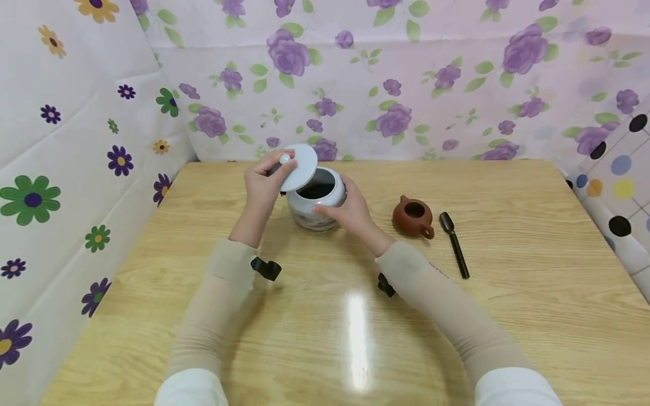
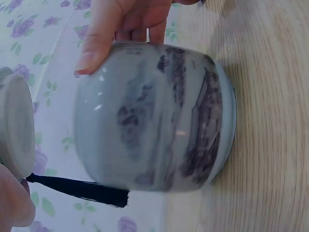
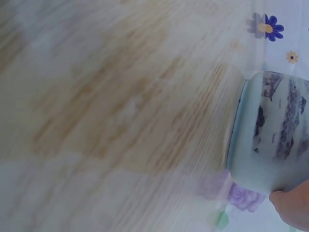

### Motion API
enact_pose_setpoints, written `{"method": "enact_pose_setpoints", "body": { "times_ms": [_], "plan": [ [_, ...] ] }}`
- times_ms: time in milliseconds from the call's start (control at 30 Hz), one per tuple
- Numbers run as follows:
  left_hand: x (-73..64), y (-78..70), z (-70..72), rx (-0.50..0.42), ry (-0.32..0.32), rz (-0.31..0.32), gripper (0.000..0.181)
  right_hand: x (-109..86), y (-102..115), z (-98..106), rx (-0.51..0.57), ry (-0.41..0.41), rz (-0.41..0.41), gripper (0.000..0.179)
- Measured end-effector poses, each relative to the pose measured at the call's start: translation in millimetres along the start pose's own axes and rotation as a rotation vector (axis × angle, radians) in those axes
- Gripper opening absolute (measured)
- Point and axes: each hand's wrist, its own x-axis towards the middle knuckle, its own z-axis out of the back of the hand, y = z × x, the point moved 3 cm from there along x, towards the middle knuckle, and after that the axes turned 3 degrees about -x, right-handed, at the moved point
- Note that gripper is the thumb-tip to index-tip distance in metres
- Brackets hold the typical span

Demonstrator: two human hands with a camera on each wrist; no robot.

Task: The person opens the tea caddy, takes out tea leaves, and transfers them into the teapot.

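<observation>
A white porcelain jar (image 1: 317, 217) with a dark painted landscape stands on the wooden table, its mouth uncovered and its inside dark. My left hand (image 1: 265, 177) pinches the round white lid (image 1: 304, 167) near its knob, holding it tilted above the jar's left rim. A black tassel (image 2: 91, 191) hangs beside the lid in the left wrist view. My right hand (image 1: 350, 208) grips the jar's right side, thumb in front and fingers behind. In the right wrist view the thumb (image 3: 292, 205) lies against the painted jar (image 3: 270, 130).
A small brown clay teapot (image 1: 412, 217) without a lid sits right of the jar. Beside it lies a dark scoop (image 1: 454, 244) with a long handle. Floral cloth (image 1: 355, 84) hangs behind the table (image 1: 304, 338), and more patterned cloth hangs at both sides.
</observation>
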Motion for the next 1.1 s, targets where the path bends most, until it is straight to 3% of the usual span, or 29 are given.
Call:
{"method": "enact_pose_setpoints", "body": {
  "times_ms": [233, 467, 633, 767, 933, 1100],
  "plan": [
    [-3.6, -9.6, 17.7, 0.069, 0.019, -0.004, 0.027, 1.6, -3, 1, 0.001, -0.010, -0.018, 0.091],
    [-19.1, -13.2, 46.4, 0.201, 0.050, 0.034, 0.026, 1.3, -3, -1, 0.011, -0.004, -0.019, 0.090],
    [-31.4, -8.8, 67.7, 0.299, 0.064, 0.094, 0.027, 0.4, -3, -2, 0.017, -0.005, -0.011, 0.090],
    [-41.0, -1.9, 80.8, 0.306, 0.034, 0.148, 0.029, 0.6, -2, -3, 0.029, -0.005, 0.002, 0.089],
    [-53.9, 6.9, 90.0, 0.279, -0.009, 0.198, 0.031, 0.5, 0, -3, 0.031, -0.009, 0.007, 0.088],
    [-68.0, 17.4, 93.8, 0.313, -0.015, 0.309, 0.035, -0.1, 1, -3, 0.020, -0.009, -0.001, 0.089]
  ]
}}
